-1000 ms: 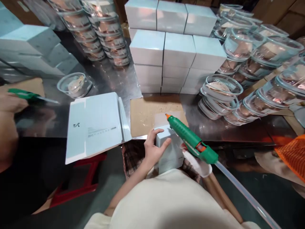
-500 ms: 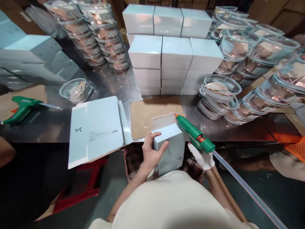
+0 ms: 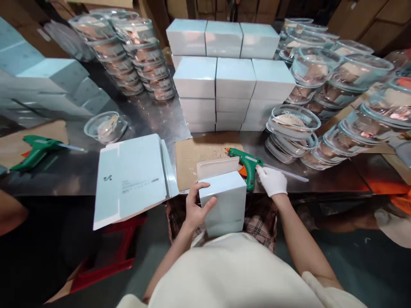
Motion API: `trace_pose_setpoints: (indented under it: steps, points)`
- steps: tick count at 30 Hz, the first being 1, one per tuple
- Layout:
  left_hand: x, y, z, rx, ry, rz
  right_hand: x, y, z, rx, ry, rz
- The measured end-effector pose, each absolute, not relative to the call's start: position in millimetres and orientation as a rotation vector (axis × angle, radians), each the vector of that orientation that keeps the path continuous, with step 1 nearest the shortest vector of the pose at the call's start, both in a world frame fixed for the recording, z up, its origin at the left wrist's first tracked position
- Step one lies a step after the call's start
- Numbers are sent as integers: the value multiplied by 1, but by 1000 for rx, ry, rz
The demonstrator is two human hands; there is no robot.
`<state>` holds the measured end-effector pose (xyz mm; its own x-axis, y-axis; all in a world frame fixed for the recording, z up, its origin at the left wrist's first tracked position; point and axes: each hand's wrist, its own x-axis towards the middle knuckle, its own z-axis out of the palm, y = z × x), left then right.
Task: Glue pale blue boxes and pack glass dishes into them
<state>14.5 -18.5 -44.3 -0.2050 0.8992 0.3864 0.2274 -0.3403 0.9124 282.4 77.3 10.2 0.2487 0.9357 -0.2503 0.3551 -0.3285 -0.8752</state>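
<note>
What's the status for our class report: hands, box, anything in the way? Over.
Left hand gripping box, far flap open. Gloved right hand at glue gun, grip unclear. Possible obstruction: glue gun close beside flap.

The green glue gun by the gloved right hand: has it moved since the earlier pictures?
Yes. Against the near edge of the table, the glue gun has moved forward, away from the person.

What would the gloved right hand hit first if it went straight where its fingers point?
Probably the green hot-glue gun: its handle is right by the gloved right hand, though whether they touch is unclear.
</note>
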Motion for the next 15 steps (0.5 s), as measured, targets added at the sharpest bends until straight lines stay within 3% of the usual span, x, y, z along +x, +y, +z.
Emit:
trace_pose_setpoints:
  steps: [2, 7, 10, 15]
  points:
    - [15, -19, -43, 1518, 1316, 1586, 276, 69, 20, -1718, -1279, 1027]
    - [24, -24, -43, 1538, 1339, 1543, 236, 62, 20, -1215, -1308, 1501]
    - [28, -24, -47, 1401, 1334, 1615, 240, 58, 21, -1064, -1448, 1434]
    - [19, -17, -50, 1349, 1156, 1679, 264, 48, 43, -705, -2123, 1298]
